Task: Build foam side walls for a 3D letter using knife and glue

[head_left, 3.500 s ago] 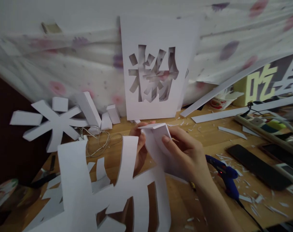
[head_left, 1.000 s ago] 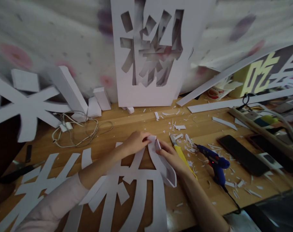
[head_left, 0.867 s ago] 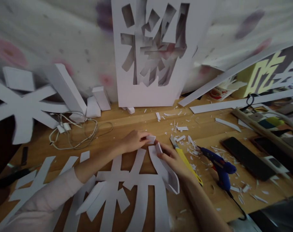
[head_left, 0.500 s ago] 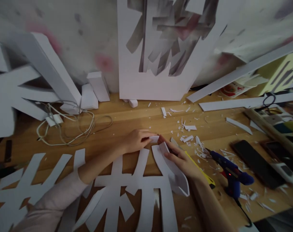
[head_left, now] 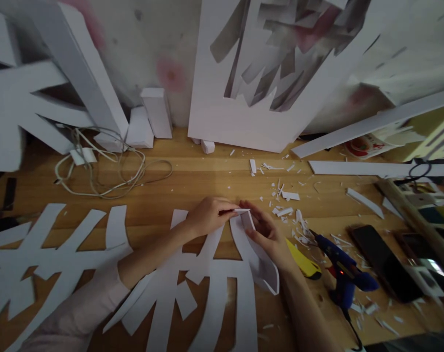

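Note:
A white foam board cut-out character (head_left: 218, 269) lies low in the middle of the head view, with a curved upright side strip (head_left: 267, 274) along its right stroke. My left hand (head_left: 209, 216) pinches a small white foam strip (head_left: 243, 211) at the top end of that stroke, where it meets the side strip. My right hand (head_left: 271, 239) is closed around the side strip from the right, thumb on its inner face. A yellow utility knife (head_left: 304, 261) lies beside my right wrist, partly hidden by it. A blue glue gun (head_left: 344, 266) with a lit red light rests further right.
Another white cut-out character (head_left: 70, 259) lies at left, partly under my left arm. A coiled white cable (head_left: 134, 181) sits behind it. Foam scraps (head_left: 285, 211) litter the table, and a black phone (head_left: 385, 264) lies at right. A large cut foam board (head_left: 236, 124) leans on the wall.
The small strip, earlier tilted short of the stroke's end, now stands against the top of the side strip. My right fingers have come up behind it. The camera view has shifted slightly.

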Demonstrator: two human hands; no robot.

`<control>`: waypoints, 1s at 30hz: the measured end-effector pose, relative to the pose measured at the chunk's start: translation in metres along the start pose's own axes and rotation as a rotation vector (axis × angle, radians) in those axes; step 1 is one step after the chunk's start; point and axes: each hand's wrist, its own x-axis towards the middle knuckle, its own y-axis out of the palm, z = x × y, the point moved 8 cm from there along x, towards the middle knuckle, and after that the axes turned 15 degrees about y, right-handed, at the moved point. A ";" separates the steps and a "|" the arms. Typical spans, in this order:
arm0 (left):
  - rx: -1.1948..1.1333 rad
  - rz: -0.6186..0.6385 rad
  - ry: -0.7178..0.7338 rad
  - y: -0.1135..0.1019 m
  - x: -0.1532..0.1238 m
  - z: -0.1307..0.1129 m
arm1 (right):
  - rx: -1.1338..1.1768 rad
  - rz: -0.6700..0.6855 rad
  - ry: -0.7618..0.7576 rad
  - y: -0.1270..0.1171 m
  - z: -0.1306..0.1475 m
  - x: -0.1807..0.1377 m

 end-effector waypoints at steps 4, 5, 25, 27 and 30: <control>-0.055 0.035 0.037 0.001 0.001 0.001 | 0.042 -0.083 -0.013 -0.004 -0.004 0.000; -0.064 0.057 0.047 0.001 0.001 0.000 | 0.029 -0.092 -0.002 -0.004 -0.003 -0.001; -0.269 0.160 0.001 -0.004 -0.003 0.002 | -0.039 -0.160 -0.003 0.002 0.006 -0.007; -0.260 0.162 -0.022 -0.004 -0.007 0.002 | -0.036 -0.160 -0.017 0.003 0.005 -0.008; -0.246 0.141 -0.019 -0.002 -0.010 0.000 | -0.059 -0.176 -0.025 0.003 0.004 -0.009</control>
